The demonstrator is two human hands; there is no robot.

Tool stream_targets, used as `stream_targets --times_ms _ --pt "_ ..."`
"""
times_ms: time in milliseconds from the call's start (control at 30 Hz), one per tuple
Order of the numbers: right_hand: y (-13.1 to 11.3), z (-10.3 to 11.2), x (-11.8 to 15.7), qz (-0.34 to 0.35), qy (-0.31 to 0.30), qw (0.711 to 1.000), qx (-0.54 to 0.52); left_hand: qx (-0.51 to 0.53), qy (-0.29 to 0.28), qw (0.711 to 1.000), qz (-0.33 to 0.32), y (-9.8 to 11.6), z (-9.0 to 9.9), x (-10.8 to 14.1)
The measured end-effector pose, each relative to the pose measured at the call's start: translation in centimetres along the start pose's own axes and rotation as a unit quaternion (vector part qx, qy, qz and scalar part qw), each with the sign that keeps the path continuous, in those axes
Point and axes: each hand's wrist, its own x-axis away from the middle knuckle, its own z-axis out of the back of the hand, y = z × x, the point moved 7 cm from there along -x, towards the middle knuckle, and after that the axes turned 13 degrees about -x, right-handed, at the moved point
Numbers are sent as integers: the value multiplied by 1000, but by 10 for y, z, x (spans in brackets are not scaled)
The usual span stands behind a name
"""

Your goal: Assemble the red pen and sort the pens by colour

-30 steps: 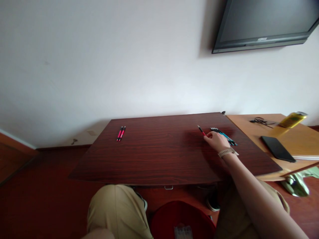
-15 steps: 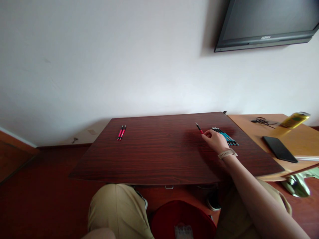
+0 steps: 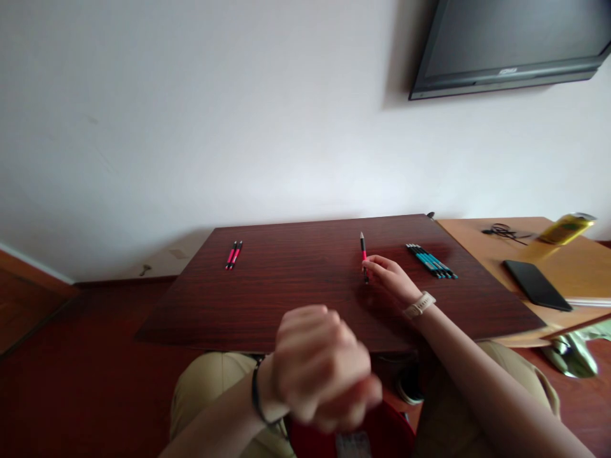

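Note:
My right hand point(image 3: 389, 277) pinches a pink-and-black pen point(image 3: 363, 245) near its lower end, tip pointing away from me, over the right half of the dark wooden table point(image 3: 296, 286). Several teal-and-black pens point(image 3: 429, 259) lie side by side to the right of that hand. Two more pink-and-black pens point(image 3: 233, 256) rest next to each other at the table's left. Closer to me, my left hand point(image 3: 324, 369) hangs above the front edge with its fingers curled. Motion blurs those fingers, and whether anything is in them does not show.
A lighter table point(image 3: 587, 261) adjoins on the right, bearing a black phone point(image 3: 537, 284), a coiled cable point(image 3: 506, 232) and a yellow can point(image 3: 568, 229) lying on its side. A red bin-like container point(image 3: 396, 432) stands between my knees. A screen point(image 3: 510, 44) hangs on the wall.
My right hand has moved left with the pink pen, away from the teal pens, and the pen now points more straight ahead. My left hand has come up into view from below.

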Motion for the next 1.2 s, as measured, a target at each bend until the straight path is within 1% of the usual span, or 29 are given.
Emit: stream_targets --times_ms 33,100,167,200,267,300,367,433,567,633,700,767,833,867,933,1000,1033,1100,1200 --pt "3 -10 3 -20 -18 999 -42 7 -12 1000 14 -7 -14 -4" --pt "8 -27 9 -45 -52 992 -101 14 -40 997 59 -29 -48 -9" --pt "11 -38 12 -49 -74 990 -113 -8 -58 994 91 -51 -79 -9" --pt "12 -42 13 -44 -82 990 -103 -13 -68 992 104 -61 -91 -8" --pt "12 -49 15 -26 -91 993 -68 -10 -81 989 124 -75 -107 -3" --pt "12 -51 15 -14 -92 994 -50 -2 -88 987 133 -80 -111 0" --pt "11 -55 17 8 -89 996 -26 11 -95 985 142 -82 -112 2" --pt "11 -58 18 22 -81 996 -20 8 -98 986 133 -78 -111 3" --pt "11 -57 20 31 -62 998 -10 -41 -103 989 94 -69 -112 1" --pt "11 -55 20 36 -63 997 0 -66 -103 988 93 -72 -111 0" --pt "10 -55 20 36 -75 997 5 -93 -98 985 108 -84 -106 -3" --pt "9 -55 21 31 -86 996 11 -131 -90 977 142 -109 -93 -7" --pt "7 -51 21 27 -85 996 21 -189 -87 958 198 -147 -74 -10" --pt "6 -48 21 27 -82 996 28 -224 -87 942 232 -171 -61 -9" --pt "3 -40 20 30 -75 996 38 -292 -99 900 308 -221 -36 -4" --pt "-1 -30 18 37 -64 996 47 -335 -128 855 374 -266 -15 7" --pt "-3 -24 16 40 -57 996 52 -348 -142 835 401 -285 -7 14" --pt "-7 -13 13 44 -41 997 57 -364 -158 807 437 -312 3 26" --pt "-14 0 10 42 -18 997 56 -378 -166 788 456 -331 4 38"
